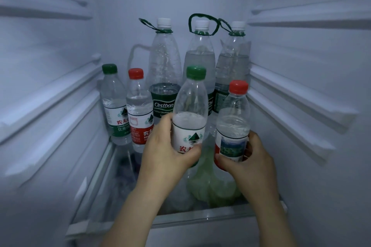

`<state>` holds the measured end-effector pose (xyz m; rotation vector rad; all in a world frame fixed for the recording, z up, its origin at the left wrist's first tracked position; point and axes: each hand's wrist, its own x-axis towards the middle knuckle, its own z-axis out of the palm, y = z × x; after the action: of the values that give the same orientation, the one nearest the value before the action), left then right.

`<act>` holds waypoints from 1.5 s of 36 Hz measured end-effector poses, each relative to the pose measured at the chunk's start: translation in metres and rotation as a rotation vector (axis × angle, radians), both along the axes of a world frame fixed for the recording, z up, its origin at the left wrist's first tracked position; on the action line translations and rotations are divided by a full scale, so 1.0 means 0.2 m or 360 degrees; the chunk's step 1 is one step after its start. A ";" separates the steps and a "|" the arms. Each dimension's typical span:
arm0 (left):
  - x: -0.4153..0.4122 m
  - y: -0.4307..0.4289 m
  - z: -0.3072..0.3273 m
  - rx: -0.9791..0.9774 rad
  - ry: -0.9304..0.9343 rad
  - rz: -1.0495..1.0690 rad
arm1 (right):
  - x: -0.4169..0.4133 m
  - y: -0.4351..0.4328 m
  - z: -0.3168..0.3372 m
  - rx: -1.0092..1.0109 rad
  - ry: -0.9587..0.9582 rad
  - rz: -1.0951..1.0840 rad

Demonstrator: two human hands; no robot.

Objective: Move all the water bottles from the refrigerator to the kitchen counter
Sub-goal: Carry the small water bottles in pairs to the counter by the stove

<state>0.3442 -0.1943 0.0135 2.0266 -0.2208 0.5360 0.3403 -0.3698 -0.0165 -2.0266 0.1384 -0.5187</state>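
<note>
step: lift out two bottles | left hand point(166, 152) fingers wrapped round green-capped bottle point(189, 114) | right hand point(251, 158) fingers curled round red-capped bottle point(232, 122) | both above glass shelf point(112, 166) | we keep them upright, clear of the bottles behind.

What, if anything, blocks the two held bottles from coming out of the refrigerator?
Nothing visible. The left hand grips the green-capped bottle, the right hand the red-capped bottle; the other bottles stand behind.
</note>
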 end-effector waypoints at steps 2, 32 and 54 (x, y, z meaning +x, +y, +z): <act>-0.04 0.00 0.00 -0.0028 0.0022 -0.0001 | -0.03 0.00 0.02 -0.0007 -0.0006 -0.0001; -0.65 0.12 0.03 -0.0070 0.0014 -0.0304 | -0.84 0.16 0.19 0.0028 -0.0203 -0.0172; -1.18 -0.11 0.05 -0.0158 0.0104 -0.1035 | -1.74 0.10 0.23 0.0052 -0.0192 -0.0625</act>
<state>0.1085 -0.2173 0.0226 1.7393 -0.7621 0.0675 -0.0071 -0.3508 0.0301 -1.9359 0.4743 -0.8759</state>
